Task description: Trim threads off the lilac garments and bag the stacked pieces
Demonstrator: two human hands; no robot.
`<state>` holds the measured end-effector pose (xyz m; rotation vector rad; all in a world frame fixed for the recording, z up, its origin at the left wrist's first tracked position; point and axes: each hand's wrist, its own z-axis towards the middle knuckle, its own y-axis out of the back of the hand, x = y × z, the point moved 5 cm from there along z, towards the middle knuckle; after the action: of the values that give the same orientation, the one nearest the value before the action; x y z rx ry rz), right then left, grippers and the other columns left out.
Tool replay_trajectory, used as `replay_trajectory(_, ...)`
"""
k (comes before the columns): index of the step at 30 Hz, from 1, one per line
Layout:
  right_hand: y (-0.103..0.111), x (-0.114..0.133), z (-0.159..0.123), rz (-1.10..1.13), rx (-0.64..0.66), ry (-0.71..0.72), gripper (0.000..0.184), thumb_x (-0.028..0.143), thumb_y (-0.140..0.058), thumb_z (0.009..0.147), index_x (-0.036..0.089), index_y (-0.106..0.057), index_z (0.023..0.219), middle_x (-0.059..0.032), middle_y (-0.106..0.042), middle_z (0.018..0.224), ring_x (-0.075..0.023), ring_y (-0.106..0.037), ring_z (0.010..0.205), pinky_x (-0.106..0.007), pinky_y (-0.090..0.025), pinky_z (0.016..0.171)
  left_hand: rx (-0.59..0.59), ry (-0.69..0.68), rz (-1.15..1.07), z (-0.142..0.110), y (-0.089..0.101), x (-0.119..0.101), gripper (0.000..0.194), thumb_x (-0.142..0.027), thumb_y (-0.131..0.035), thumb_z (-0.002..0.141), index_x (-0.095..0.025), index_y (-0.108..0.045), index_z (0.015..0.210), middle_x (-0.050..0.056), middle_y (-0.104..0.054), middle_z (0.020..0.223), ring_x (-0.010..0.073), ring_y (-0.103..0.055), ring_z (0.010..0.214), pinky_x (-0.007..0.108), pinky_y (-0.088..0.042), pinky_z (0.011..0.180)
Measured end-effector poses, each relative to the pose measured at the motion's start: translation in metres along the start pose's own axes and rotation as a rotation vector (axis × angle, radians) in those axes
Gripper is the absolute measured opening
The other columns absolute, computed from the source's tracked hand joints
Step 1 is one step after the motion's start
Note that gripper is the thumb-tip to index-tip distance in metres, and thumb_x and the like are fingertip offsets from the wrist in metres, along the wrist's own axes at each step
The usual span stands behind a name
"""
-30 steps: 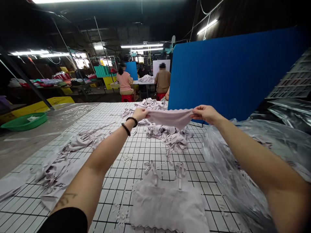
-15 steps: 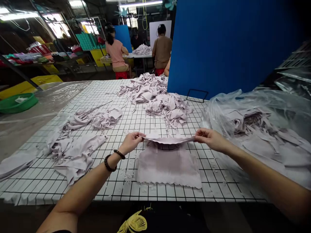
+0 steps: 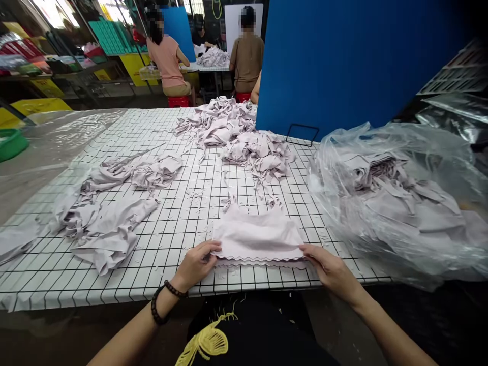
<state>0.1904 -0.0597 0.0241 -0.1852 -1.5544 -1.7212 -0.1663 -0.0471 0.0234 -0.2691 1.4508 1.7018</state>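
A pale pink camisole top [image 3: 259, 235] with thin straps and a scalloped hem lies in front of me on the grid-patterned tablecloth [image 3: 179, 218]. My left hand [image 3: 198, 264] pinches its lower left corner; two dark bead bracelets circle that wrist. At the lower right corner, my right hand [image 3: 328, 269] grips the hem between thumb and fingers. Another scalloped edge shows just beneath, from a second top mostly covered by the held one. The straps point away from me.
Heaps of like garments lie at the left [image 3: 110, 218] and far middle [image 3: 229, 127]. A clear plastic bag [image 3: 396, 198] of garments sits at the right. A blue board [image 3: 343, 66] stands behind on a wire foot [image 3: 302, 134]. Several people sit beyond.
Both hands have come down and toward me with the top, from stretched out in the air to laid over the one on the table. My view has tilted downward.
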Motion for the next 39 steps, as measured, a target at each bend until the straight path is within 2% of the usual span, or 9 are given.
replay_trajectory(3, 0.003, 0.003, -0.001, -0.027, -0.022, 0.009, 0.031, 0.016, -0.044, 0.091, 0.024, -0.053, 0.119, -0.006, -0.063, 0.115, -0.0191, -0.058, 0.109, -0.035, -0.048, 0.096, -0.018, 0.024, 0.015, -0.004, 0.0, 0.0, 0.023, -0.009, -0.047, 0.08, -0.02, -0.063, 0.093, 0.004, -0.067, 0.106, 0.0171, -0.06, 0.106, 0.035, -0.049, 0.095)
replay_trajectory(10, 0.0, 0.018, 0.002, -0.251, 0.152, -0.01, 0.016, 0.022, -0.049, 0.087, 0.025, -0.063, 0.094, -0.0068, -0.065, 0.112, -0.0278, -0.058, 0.102, -0.046, -0.048, 0.086, 0.098, 0.086, 0.244, 0.001, 0.007, -0.014, 0.022, -0.016, -0.054, 0.072, -0.025, -0.065, 0.087, 0.003, -0.064, 0.108, 0.0281, -0.048, 0.114, 0.05, -0.038, 0.098)
replay_trajectory(15, -0.003, 0.03, 0.044, -0.293, 0.018, -0.013, 0.035, 0.024, -0.042, 0.09, 0.022, -0.05, 0.124, -0.011, -0.052, 0.128, -0.027, -0.049, 0.118, -0.043, -0.044, 0.096, 0.148, 0.075, 0.432, 0.03, -0.007, -0.047, 0.028, -0.025, -0.052, 0.079, -0.024, -0.062, 0.105, 0.008, -0.061, 0.099, 0.0285, -0.049, 0.099, 0.047, -0.039, 0.085)
replay_trajectory(18, -0.019, 0.021, 0.069, -0.342, 0.133, -0.028, 0.037, 0.026, -0.039, 0.091, 0.02, -0.046, 0.128, -0.0114, -0.054, 0.124, -0.026, -0.056, 0.106, -0.04, -0.05, 0.083, 0.177, 0.075, 0.423, 0.045, -0.029, -0.047, 0.029, -0.022, -0.048, 0.083, -0.022, -0.06, 0.11, 0.008, -0.057, 0.097, 0.0239, -0.049, 0.092, 0.04, -0.043, 0.08)
replay_trajectory(22, -0.022, -0.004, 0.079, -0.372, 0.228, -0.211, 0.031, 0.032, -0.039, 0.092, 0.02, -0.051, 0.118, -0.0098, -0.057, 0.108, -0.0207, -0.06, 0.077, -0.032, -0.048, 0.059, 0.141, 0.129, 0.397, 0.049, -0.042, -0.029, 0.038, -0.023, -0.048, 0.084, -0.022, -0.054, 0.121, 0.009, -0.052, 0.101, 0.0234, -0.049, 0.094, 0.039, -0.045, 0.081)
replay_trajectory(26, -0.002, -0.017, 0.092, -0.145, 0.234, -0.335, 0.031, 0.04, -0.051, 0.085, 0.022, -0.056, 0.11, -0.0076, -0.056, 0.107, -0.0173, -0.059, 0.077, -0.029, -0.047, 0.065, 0.122, 0.175, 0.344, 0.049, -0.038, -0.034, 0.038, -0.024, -0.048, 0.085, -0.023, -0.054, 0.122, 0.009, -0.05, 0.103, 0.025, -0.049, 0.096, 0.043, -0.044, 0.084)
replay_trajectory(29, 0.015, -0.024, 0.134, -0.045, 0.114, -0.369, 0.028, 0.04, -0.052, 0.084, 0.022, -0.059, 0.104, -0.0062, -0.058, 0.108, -0.015, -0.057, 0.074, -0.029, -0.046, 0.073, 0.145, 0.138, 0.146, 0.064, -0.044, -0.059, 0.037, -0.024, -0.048, 0.084, -0.024, -0.056, 0.121, 0.01, -0.053, 0.106, 0.0251, -0.05, 0.098, 0.042, -0.044, 0.085)
replay_trajectory(33, 0.003, -0.04, 0.211, -0.023, 0.081, -0.454, 0.017, 0.031, -0.057, 0.079, 0.02, -0.061, 0.09, -0.0057, -0.063, 0.096, -0.0188, -0.057, 0.085, -0.029, -0.041, 0.077, 0.35, 0.127, -0.369, 0.093, -0.088, -0.082, 0.033, -0.03, -0.049, 0.086, -0.021, -0.061, 0.115, 0.009, -0.061, 0.101, 0.0194, -0.058, 0.087, 0.033, -0.049, 0.081)
replay_trajectory(39, -0.038, -0.069, 0.273, 0.118, 0.129, -0.646, 0.012, 0.013, -0.066, 0.062, 0.016, -0.054, 0.066, -0.0069, -0.062, 0.08, -0.0197, -0.056, 0.08, -0.025, -0.039, 0.062, 0.527, 0.61, -1.042, 0.11, -0.158, -0.053, 0.045, -0.039, -0.061, 0.08, -0.011, -0.058, 0.116, 0.016, -0.064, 0.108, 0.0198, -0.067, 0.084, 0.034, -0.052, 0.077)
